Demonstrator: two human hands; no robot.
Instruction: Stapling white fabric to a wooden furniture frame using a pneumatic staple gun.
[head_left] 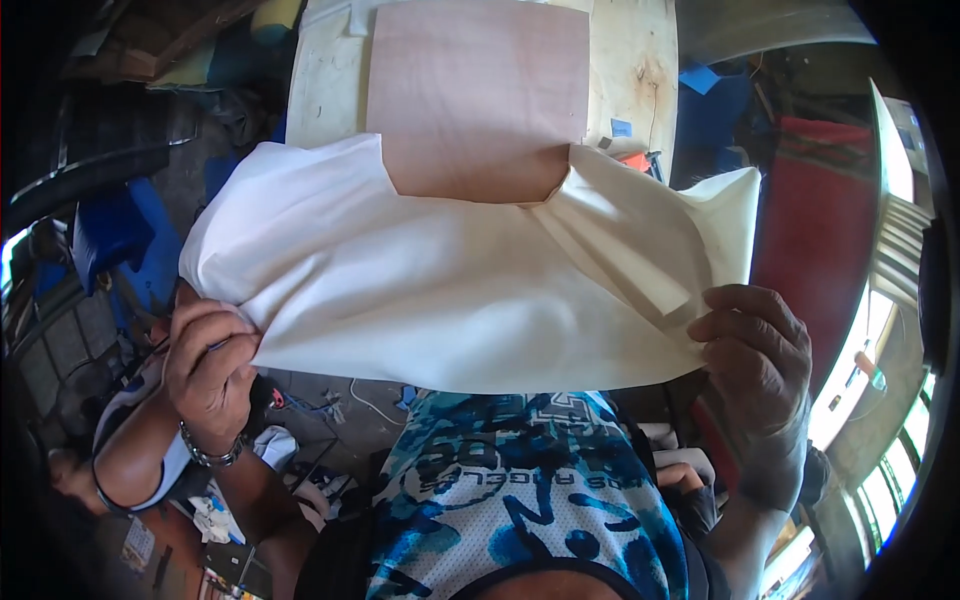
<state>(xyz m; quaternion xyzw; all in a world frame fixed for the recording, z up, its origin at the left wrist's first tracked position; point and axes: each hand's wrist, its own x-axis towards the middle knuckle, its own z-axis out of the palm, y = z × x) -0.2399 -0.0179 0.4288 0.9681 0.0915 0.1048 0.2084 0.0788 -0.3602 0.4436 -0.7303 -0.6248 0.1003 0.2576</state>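
A large cream-white sheet of upholstery-like material (430,290) is stretched wide between my two hands, with soft folds across it. My left hand (210,365), a metal bracelet at its wrist, is closed on the sheet's near left corner. On the other side, my right hand (755,350) pinches the near right edge. Beyond the sheet lies a flat brownish-pink board (480,90). The sheet's far edge lies across the board's near part and hides where it ends. Under the board is a pale plywood tabletop (330,75).
Small blue scraps (621,128) and an orange-red item (634,160) lie on the tabletop's right side. A long red surface (815,230) stands to the right. At lower left, another person (130,440) is close to my left arm. Blue material (120,235) sits farther left.
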